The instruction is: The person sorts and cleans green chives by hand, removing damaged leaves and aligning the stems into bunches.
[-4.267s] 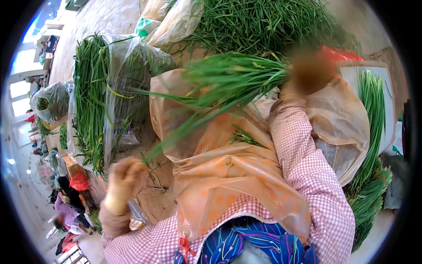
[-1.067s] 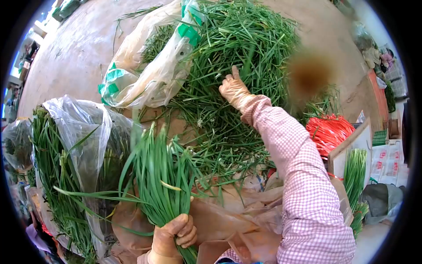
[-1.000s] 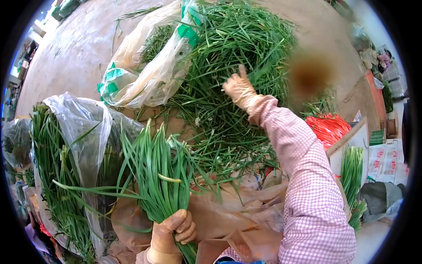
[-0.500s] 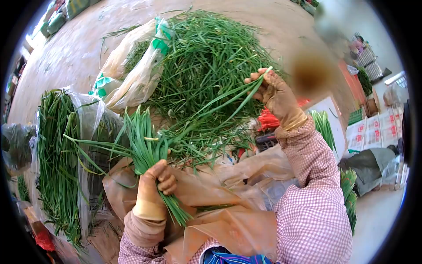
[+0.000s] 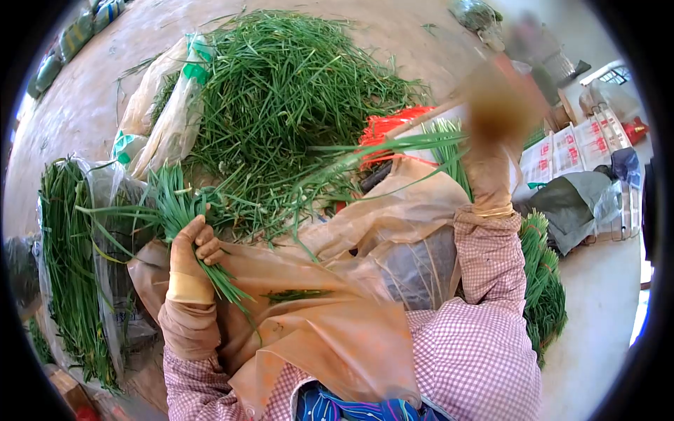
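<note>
My left hand (image 5: 191, 254) is closed around a bunch of garlic chives (image 5: 173, 191); the leaves fan out above the fist and their other ends stick out below it. Out to the right, my right hand (image 5: 488, 177) is raised, its fingers mostly covered by a brown blur in the view. A few long chive leaves (image 5: 393, 145) trail leftward from it, so it appears to grip them. Ahead of both hands lies a big loose heap of garlic chives (image 5: 281, 91) on the floor. A brown plastic sheet (image 5: 330, 330) covers my lap, with some green scraps on it.
A clear bag of chives (image 5: 70, 259) stands at the left. White plastic with green patches (image 5: 168, 105) lies against the heap. Red strips (image 5: 386, 130) lie right of it. Bundled chives (image 5: 540, 288) stand by my right elbow, with white printed boxes (image 5: 562, 158) beyond.
My right hand has moved right and down, away from the heap, with the chive leaves trailing from it. My left hand keeps its bunch. The view has shifted to the right.
</note>
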Demonstrator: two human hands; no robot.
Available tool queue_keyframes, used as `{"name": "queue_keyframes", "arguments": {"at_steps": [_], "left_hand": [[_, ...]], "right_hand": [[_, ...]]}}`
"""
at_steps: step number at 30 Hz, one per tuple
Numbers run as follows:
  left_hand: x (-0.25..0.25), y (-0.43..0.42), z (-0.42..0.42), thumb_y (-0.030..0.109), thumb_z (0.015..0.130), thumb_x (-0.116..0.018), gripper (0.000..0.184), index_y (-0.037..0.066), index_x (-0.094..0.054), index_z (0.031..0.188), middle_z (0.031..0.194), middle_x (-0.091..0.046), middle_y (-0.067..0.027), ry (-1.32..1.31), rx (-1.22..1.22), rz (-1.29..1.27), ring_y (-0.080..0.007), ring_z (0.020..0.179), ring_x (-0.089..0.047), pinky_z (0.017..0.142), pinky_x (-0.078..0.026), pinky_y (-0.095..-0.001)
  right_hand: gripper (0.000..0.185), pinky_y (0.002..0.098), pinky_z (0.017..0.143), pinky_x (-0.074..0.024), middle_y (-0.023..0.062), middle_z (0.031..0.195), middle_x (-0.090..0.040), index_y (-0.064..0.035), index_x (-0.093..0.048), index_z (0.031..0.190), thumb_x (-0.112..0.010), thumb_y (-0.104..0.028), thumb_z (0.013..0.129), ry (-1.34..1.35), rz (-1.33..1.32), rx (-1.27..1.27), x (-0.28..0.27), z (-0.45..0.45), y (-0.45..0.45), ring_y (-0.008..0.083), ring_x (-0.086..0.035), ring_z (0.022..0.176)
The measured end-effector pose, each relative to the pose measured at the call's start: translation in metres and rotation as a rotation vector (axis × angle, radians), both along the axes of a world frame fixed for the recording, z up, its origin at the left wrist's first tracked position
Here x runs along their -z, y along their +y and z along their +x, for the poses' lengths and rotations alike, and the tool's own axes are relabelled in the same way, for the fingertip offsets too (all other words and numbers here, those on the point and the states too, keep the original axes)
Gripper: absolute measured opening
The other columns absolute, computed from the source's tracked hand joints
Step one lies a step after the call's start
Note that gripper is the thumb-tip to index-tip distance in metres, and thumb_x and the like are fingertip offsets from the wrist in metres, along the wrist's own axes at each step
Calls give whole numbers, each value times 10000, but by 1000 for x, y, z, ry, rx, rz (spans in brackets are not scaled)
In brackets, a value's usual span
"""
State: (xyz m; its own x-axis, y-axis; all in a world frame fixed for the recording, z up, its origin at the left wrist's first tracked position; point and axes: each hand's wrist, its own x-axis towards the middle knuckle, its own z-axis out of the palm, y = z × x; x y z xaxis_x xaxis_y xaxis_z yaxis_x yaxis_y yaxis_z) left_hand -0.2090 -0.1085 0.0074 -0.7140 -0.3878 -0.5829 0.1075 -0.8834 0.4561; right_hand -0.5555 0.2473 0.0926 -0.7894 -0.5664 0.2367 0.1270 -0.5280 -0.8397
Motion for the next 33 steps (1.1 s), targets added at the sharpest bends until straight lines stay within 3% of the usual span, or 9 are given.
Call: {"name": "queue_keyframes", "arguments": {"at_steps": [4, 5, 10, 12, 14, 18, 23, 30, 33], "left_hand": [[-3, 4, -4, 164, 976, -494, 187, 97, -577, 1131, 606, -348, 61, -33, 89, -67, -53, 434, -283, 398, -260, -212], [2, 3, -3, 162, 980, -489, 204, 91, -572, 1152, 609, -352, 61, 14, 108, -64, -54, 429, -281, 397, -262, -212], [-10, 19, -9, 164, 973, -504, 209, 89, -566, 1158, 626, -368, 59, 47, 135, -107, -48, 445, -299, 405, -266, -209], [-18, 32, -13, 188, 964, -527, 188, 87, -575, 1115, 635, -382, 58, 29, 177, -155, -45, 450, -310, 408, -268, -212], [-16, 49, -19, 224, 946, -574, 166, 63, -608, 921, 666, -462, 46, -45, 155, -226, -39, 455, -325, 414, -275, -210], [-31, 74, -32, 248, 951, -596, 236, 18, -636, 917, 613, -443, 52, -103, 185, -176, -35, 467, -316, 427, -268, -203], [-19, 85, -33, 266, 938, -628, 280, -6, -646, 1003, 748, -540, 41, -84, 316, -183, -33, 498, -316, 439, -272, -200], [-10, 83, -38, 276, 924, -651, 307, -20, -643, 1004, 650, -437, 55, -71, 174, -60, -38, 495, -314, 439, -271, -205], [-10, 83, -37, 231, 940, -626, 223, 8, -612, 934, 820, -550, 26, -20, 258, -63, -24, 490, -335, 439, -282, -192]], "right_hand": [[208, 371, 863, -530, 94, 1108, -614, -27, -550, 1144, -472, -153, 998, 20, -201, -88, 0, 14, 10, 251, -600, 1087], [211, 373, 866, -532, 98, 1112, -618, -22, -550, 1149, -472, -147, 998, -111, -159, 114, -2, 19, 10, 256, -606, 1083], [236, 394, 899, -539, 117, 1137, -639, 0, -539, 1184, -473, -129, 997, -279, -126, 358, 0, 26, 5, 272, -614, 1102], [244, 403, 907, -545, 124, 1147, -643, 3, -535, 1193, -470, -129, 998, -284, -112, 402, 4, 27, 3, 278, -610, 1117], [250, 411, 904, -556, 128, 1163, -638, 6, -527, 1199, -461, -133, 1002, -349, -81, 424, 4, 29, -2, 286, -606, 1129], [262, 418, 908, -561, 141, 1201, -624, 18, -509, 1212, -452, -131, 1004, -305, -126, 263, 36, 14, 1, 292, -602, 1139], [283, 433, 926, -554, 161, 1214, -613, 44, -517, 1226, -464, -113, 996, -364, -113, 247, 29, 33, -21, 298, -594, 1149], [292, 440, 936, -548, 189, 1210, -606, 71, -509, 1231, -461, -87, 991, -374, -157, 150, 36, 45, -25, 304, -586, 1158], [292, 441, 934, -549, 196, 1203, -607, 76, -508, 1230, -459, -84, 991, -396, -173, 138, 44, 45, -25, 307, -593, 1143]]}}
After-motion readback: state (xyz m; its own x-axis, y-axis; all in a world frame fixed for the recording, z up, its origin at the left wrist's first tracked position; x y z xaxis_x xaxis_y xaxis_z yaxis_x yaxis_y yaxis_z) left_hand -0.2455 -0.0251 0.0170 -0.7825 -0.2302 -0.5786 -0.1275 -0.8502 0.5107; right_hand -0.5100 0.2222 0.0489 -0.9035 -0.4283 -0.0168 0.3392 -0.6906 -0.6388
